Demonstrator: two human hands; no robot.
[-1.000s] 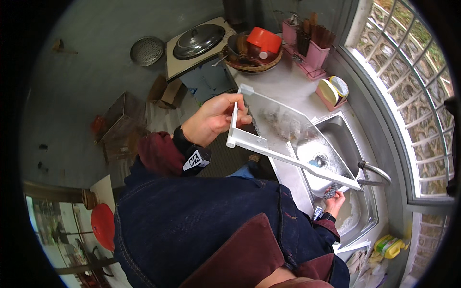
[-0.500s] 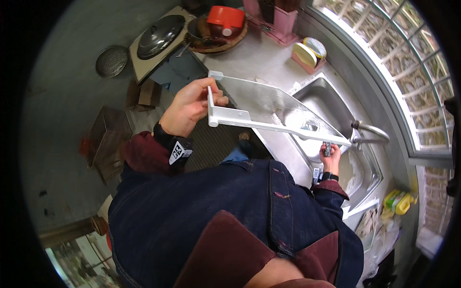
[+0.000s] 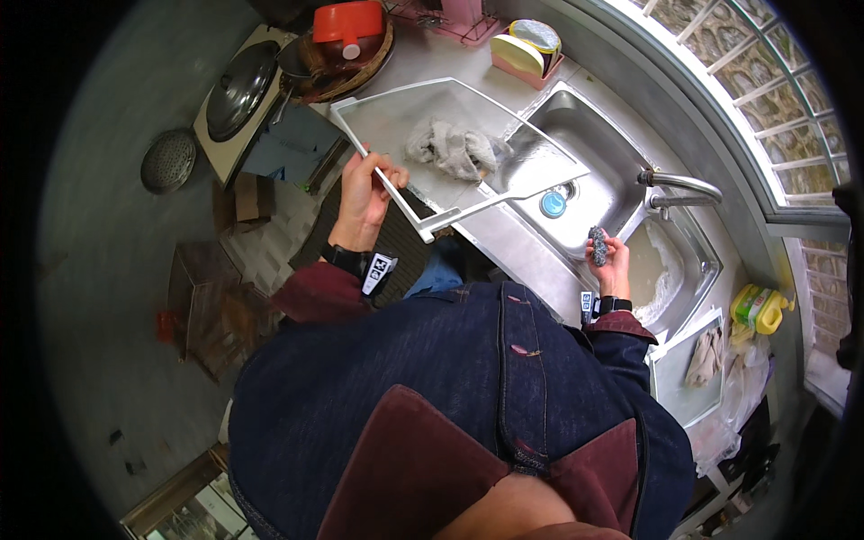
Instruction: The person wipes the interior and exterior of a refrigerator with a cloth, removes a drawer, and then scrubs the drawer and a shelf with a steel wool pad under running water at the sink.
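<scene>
My left hand point(image 3: 367, 193) is closed round the left edge of a clear glass shelf with a white frame point(image 3: 477, 205), like a refrigerator shelf. The shelf is held tilted over the counter and part of the left sink basin point(image 3: 621, 135). Through its glass shows a crumpled grey cloth point(image 3: 454, 148) by the basin. My right hand point(image 3: 615, 270) grips a dark grey scouring pad point(image 3: 597, 245) above the divider between the basins, apart from the shelf. A round blue lid-like piece point(image 3: 553, 204) lies by the drain.
The right basin point(image 3: 702, 265) holds cloudy, sudsy water. Over the sink reaches a metal faucet point(image 3: 688, 184). Right of it are a yellow bottle point(image 3: 756, 308) and another white-framed panel point(image 3: 670, 387) with a beige cloth on it. Sponges in a pink holder point(image 3: 531, 67) stand at the back.
The glass shelf has turned to show more of its face, revealing the grey cloth behind it. My right hand, formerly at its right corner, is now apart from it. The view has shifted.
</scene>
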